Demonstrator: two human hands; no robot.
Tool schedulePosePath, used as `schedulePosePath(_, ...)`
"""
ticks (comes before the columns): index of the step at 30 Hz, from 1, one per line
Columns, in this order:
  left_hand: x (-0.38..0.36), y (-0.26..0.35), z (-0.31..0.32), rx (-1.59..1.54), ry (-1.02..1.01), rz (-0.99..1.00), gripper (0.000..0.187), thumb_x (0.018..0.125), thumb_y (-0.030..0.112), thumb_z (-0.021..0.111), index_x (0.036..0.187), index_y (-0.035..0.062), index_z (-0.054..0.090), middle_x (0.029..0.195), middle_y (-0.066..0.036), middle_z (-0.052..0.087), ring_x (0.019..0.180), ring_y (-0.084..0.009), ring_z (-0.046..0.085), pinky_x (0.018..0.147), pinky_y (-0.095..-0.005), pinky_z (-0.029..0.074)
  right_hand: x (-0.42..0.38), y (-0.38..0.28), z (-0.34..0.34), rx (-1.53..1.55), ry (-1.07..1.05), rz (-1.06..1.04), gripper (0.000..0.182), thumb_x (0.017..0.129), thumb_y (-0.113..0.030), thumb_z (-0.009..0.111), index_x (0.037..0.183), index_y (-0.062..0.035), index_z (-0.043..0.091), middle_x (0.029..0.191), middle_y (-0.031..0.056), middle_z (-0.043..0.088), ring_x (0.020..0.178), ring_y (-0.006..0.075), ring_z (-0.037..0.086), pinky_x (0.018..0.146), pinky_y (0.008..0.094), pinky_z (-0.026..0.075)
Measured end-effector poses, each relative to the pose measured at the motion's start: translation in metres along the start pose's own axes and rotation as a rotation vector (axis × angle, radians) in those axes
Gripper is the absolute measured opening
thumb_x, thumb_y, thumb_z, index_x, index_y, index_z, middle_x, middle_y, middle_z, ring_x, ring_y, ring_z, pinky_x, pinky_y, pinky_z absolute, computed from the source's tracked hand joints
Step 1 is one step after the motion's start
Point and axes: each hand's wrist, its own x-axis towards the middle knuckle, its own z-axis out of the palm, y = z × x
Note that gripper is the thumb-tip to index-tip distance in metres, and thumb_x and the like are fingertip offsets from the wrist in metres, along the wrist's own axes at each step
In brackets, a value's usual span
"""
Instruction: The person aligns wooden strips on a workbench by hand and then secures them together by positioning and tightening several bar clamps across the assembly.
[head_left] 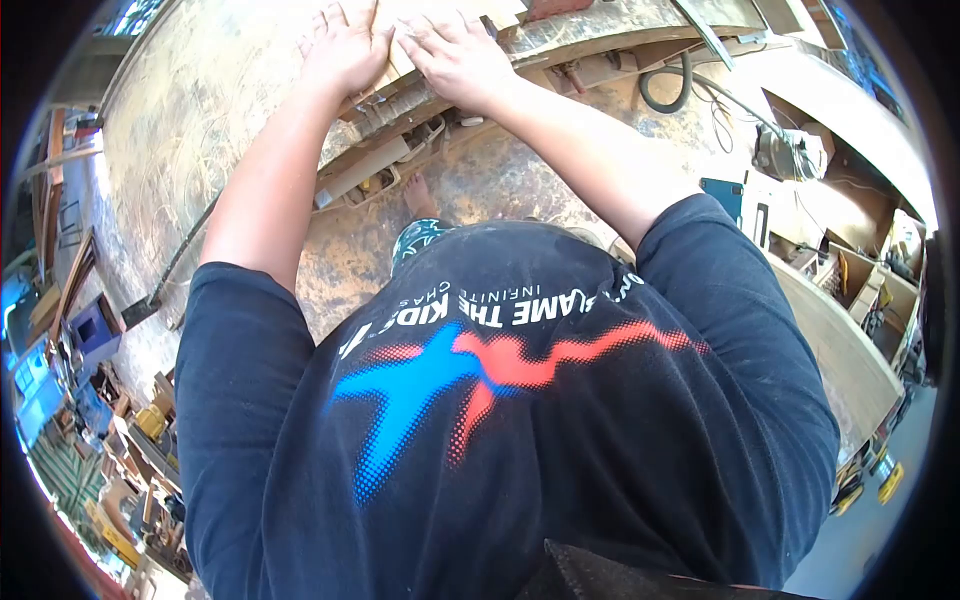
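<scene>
At the top of the head view, my left hand (347,48) lies flat with its fingers apart, pressed on the wooden workbench (200,90) or on a board there. Close beside it, my right hand (458,58) rests palm down, fingers stretched out. A pale wooden board (397,66) shows between the two hands, near the front edge of the bench. Both hands touch or nearly touch it, and how far it runs under them is hidden. Neither hand is wrapped round anything.
Under the bench edge, a shelf holds tools and scraps. A black hose (668,92) hangs to the right, near a machine (793,153) with cords. Wooden compartments (880,300) stand at far right. A purple box (96,330) and wood scraps lie left. A bare foot (418,196) stands below.
</scene>
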Motion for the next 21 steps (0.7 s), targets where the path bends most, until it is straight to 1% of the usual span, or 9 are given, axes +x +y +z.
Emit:
schedulePosePath(1, -0.002, 0.006, -0.011, -0.002, 0.007, -0.001, 0.068, 0.103, 0.065, 0.035, 0.164, 0.0362, 0.024, 0.169, -0.027, 0.018, 0.156, -0.0466, 0.018, 0.126, -0.0596, 0.015, 0.001, -0.001, 0.003, -0.038, -0.023, -0.029, 0.050, 0.096, -0.025, 0.054, 0.143, -0.0093, 0.058, 0.149, 0.0085, 0.057, 0.139, 0.0274, 0.051, 0.109, 0.0545, 0.041)
schedulePosePath(2, -0.002, 0.012, -0.023, -0.044, -0.098, -0.056, 0.069, 0.103, 0.060, 0.037, 0.164, 0.0297, 0.025, 0.168, -0.029, 0.018, 0.156, -0.0477, 0.018, 0.125, -0.0612, 0.015, 0.002, 0.000, 0.006, -0.023, -0.002, -0.028, 0.049, 0.096, -0.025, 0.054, 0.142, -0.0086, 0.059, 0.148, 0.0079, 0.058, 0.139, 0.0269, 0.051, 0.108, 0.0539, 0.043)
schedulePosePath(4, -0.012, 0.040, -0.084, -0.135, -0.307, -0.165, 0.072, 0.103, 0.050, 0.041, 0.164, 0.0166, 0.026, 0.166, -0.033, 0.018, 0.155, -0.0498, 0.018, 0.124, -0.0645, 0.015, -0.001, 0.002, 0.012, 0.005, 0.035, -0.025, 0.048, 0.095, -0.024, 0.054, 0.139, -0.0072, 0.061, 0.146, 0.0067, 0.060, 0.138, 0.0258, 0.051, 0.106, 0.0527, 0.045)
schedulePosePath(7, -0.010, 0.033, -0.069, -0.149, -0.262, -0.121, 0.070, 0.103, 0.047, 0.040, 0.164, 0.0155, 0.026, 0.164, -0.035, 0.022, 0.154, -0.0504, 0.018, 0.125, -0.0596, 0.018, 0.002, 0.002, 0.023, 0.029, 0.117, -0.047, 0.048, 0.093, -0.024, 0.057, 0.138, -0.0076, 0.063, 0.146, 0.0054, 0.060, 0.138, 0.0267, 0.051, 0.104, 0.0517, 0.047)
schedulePosePath(10, -0.010, 0.033, -0.068, -0.095, -0.304, -0.136, 0.069, 0.104, 0.047, 0.039, 0.164, 0.0154, 0.026, 0.164, -0.035, 0.022, 0.154, -0.0501, 0.018, 0.126, -0.0588, 0.018, 0.003, 0.004, 0.008, 0.013, -0.001, -0.055, 0.051, 0.089, -0.026, 0.062, 0.136, -0.0075, 0.064, 0.146, 0.0052, 0.060, 0.138, 0.0283, 0.051, 0.106, 0.0509, 0.047)
schedulePosePath(13, -0.010, 0.032, -0.065, -0.119, -0.256, -0.107, 0.069, 0.104, 0.047, 0.038, 0.164, 0.0156, 0.025, 0.165, -0.034, 0.021, 0.155, -0.0496, 0.018, 0.126, -0.0595, 0.018, 0.001, 0.004, 0.015, 0.053, -0.019, -0.044, 0.055, 0.096, -0.044, 0.064, 0.132, -0.0029, 0.065, 0.131, 0.0162, 0.067, 0.128, 0.0313, 0.060, 0.110, 0.0541, 0.044)
schedulePosePath(16, -0.013, 0.039, -0.077, -0.108, -0.274, -0.123, 0.070, 0.104, 0.047, 0.037, 0.165, 0.0156, 0.023, 0.165, -0.034, 0.021, 0.155, -0.0491, 0.017, 0.126, -0.0598, 0.017, -0.002, 0.001, 0.014, 0.034, 0.055, -0.059, 0.058, 0.084, -0.029, 0.069, 0.137, -0.0074, 0.064, 0.145, 0.0060, 0.061, 0.139, 0.0296, 0.049, 0.110, 0.0511, 0.044)
schedulePosePath(19, -0.018, 0.046, -0.093, -0.097, -0.284, -0.125, 0.069, 0.104, 0.045, 0.036, 0.165, 0.0157, 0.022, 0.165, -0.033, 0.020, 0.155, -0.0485, 0.016, 0.126, -0.0600, 0.016, -0.003, 0.003, 0.009, 0.050, 0.059, -0.059, 0.062, 0.081, -0.030, 0.073, 0.137, -0.0073, 0.063, 0.144, 0.0066, 0.061, 0.141, 0.0296, 0.048, 0.115, 0.0511, 0.040)
schedulePosePath(21, -0.014, 0.042, -0.085, -0.095, -0.292, -0.120, 0.070, 0.104, 0.045, 0.036, 0.166, 0.0156, 0.021, 0.165, -0.034, 0.020, 0.155, -0.0483, 0.017, 0.126, -0.0598, 0.016, -0.002, 0.003, 0.013, 0.036, 0.054, -0.076, 0.064, 0.079, -0.030, 0.075, 0.138, -0.0074, 0.063, 0.145, 0.0065, 0.060, 0.141, 0.0299, 0.048, 0.118, 0.0504, 0.038)
